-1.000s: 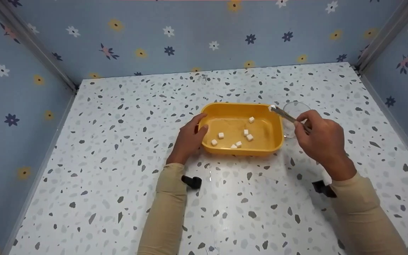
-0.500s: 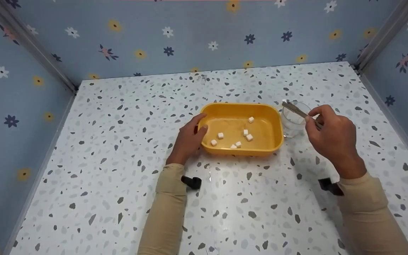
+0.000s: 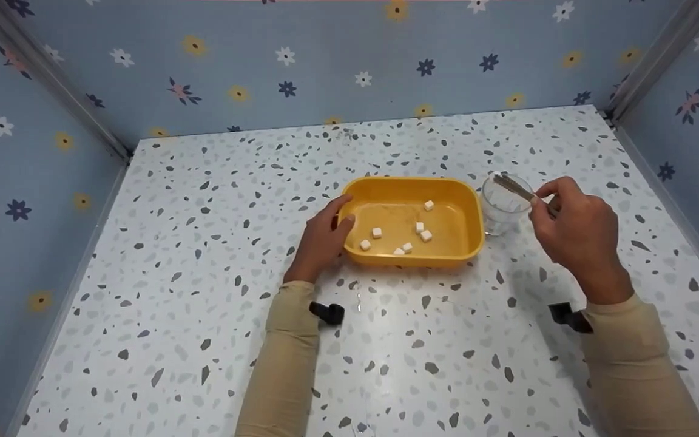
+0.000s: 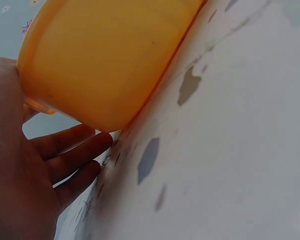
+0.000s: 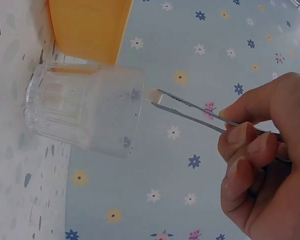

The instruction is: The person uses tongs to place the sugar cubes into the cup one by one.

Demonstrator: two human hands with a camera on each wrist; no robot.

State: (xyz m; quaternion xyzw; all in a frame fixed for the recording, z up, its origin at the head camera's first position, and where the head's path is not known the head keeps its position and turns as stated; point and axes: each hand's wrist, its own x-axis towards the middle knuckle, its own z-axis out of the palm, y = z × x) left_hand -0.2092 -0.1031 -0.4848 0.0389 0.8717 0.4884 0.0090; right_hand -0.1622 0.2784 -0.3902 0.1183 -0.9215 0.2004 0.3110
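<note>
In the head view my left hand [image 3: 319,243] holds the left end of a yellow plastic tub [image 3: 413,261], thumb over the rim. The left wrist view shows the other fingers [image 4: 75,160] spread along the tub's outside. Several small white cubes [image 3: 426,235] lie on the tub's floor. My right hand [image 3: 580,233] pinches metal tweezers [image 3: 514,187], their tips over the mouth of a clear glass [image 3: 504,221]. From the right wrist, a white cube [image 5: 154,96] shows between the tweezer tips, at the glass's rim. A pale shape shows through the glass near its base.
The glass stands upright just right of the tub, on a white speckled tabletop [image 3: 204,273]. Blue flower-patterned walls [image 3: 325,60] close off the back and both sides. A black camera mount [image 3: 328,313] juts from the left wrist, another from the right [image 3: 571,317].
The right hand has carried the tweezers and cube rightward, from the tub's right rim to over the glass. The left hand and tub have stayed in place.
</note>
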